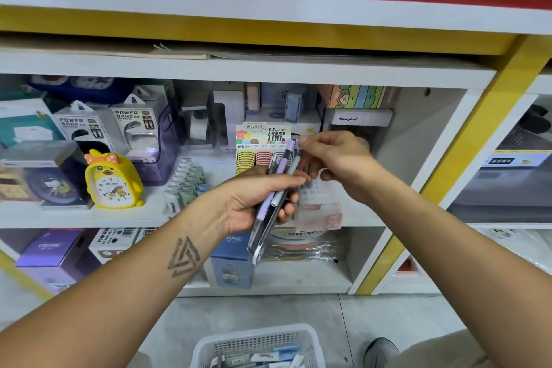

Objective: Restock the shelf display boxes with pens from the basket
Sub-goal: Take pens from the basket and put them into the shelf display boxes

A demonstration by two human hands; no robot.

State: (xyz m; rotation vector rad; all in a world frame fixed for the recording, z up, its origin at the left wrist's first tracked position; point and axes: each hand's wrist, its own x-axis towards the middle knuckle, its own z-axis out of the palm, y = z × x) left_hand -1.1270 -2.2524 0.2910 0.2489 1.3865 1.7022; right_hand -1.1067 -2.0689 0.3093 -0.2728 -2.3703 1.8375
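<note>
- White mesh basket (257,343), nearest, on floor below shelf (239,218); small boxes inside.
- Left hand (254,200), before shelf front, fingers curled round bundle of pens (277,185).
- Right hand (334,158), just right of bundle, thumb and forefinger pinching one pen top.
- Display box (263,140), on shelf behind both hands.
- Yellow clock (112,179), on shelf, far left.

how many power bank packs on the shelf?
2, side by side on the middle shelf, left of centre: the left power bank pack behind the yellow duck clock, the right power bank pack beside it. More could be hidden behind.
</note>
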